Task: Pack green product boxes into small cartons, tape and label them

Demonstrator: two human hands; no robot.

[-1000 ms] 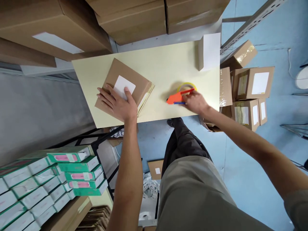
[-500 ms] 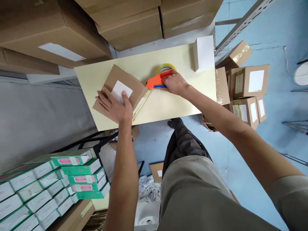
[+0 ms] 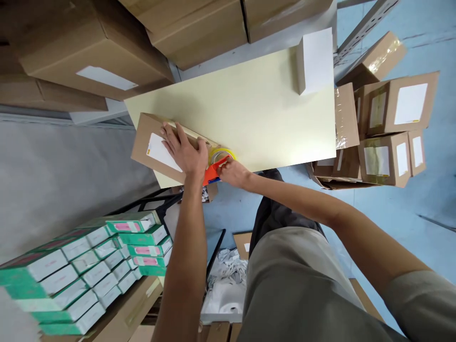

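A brown cardboard box (image 3: 144,130) with a white label (image 3: 160,151) rests at the left end of the cream tabletop (image 3: 256,104). My left hand (image 3: 188,154) lies on the box with its fingers spread, beside the label. Wrapped round the handle of an orange tape dispenser (image 3: 211,175), my right hand (image 3: 233,173) is closed at the box's near right end. A yellow-edged tape roll (image 3: 221,154) sits in the dispenser. My left hand and the box partly hide where the dispenser's tip meets the cardboard.
A white box (image 3: 316,61) stands at the table's far right corner. Large cartons (image 3: 199,42) line the shelf behind. Labelled cartons (image 3: 409,104) are piled on the right. Green-and-white boxes (image 3: 92,270) are stacked at lower left, and a paper roll (image 3: 230,304) lies below.
The box has turned and shifted, with my left hand still flat on it. My right hand has brought the tape dispenser nearer my body, to the box's near end.
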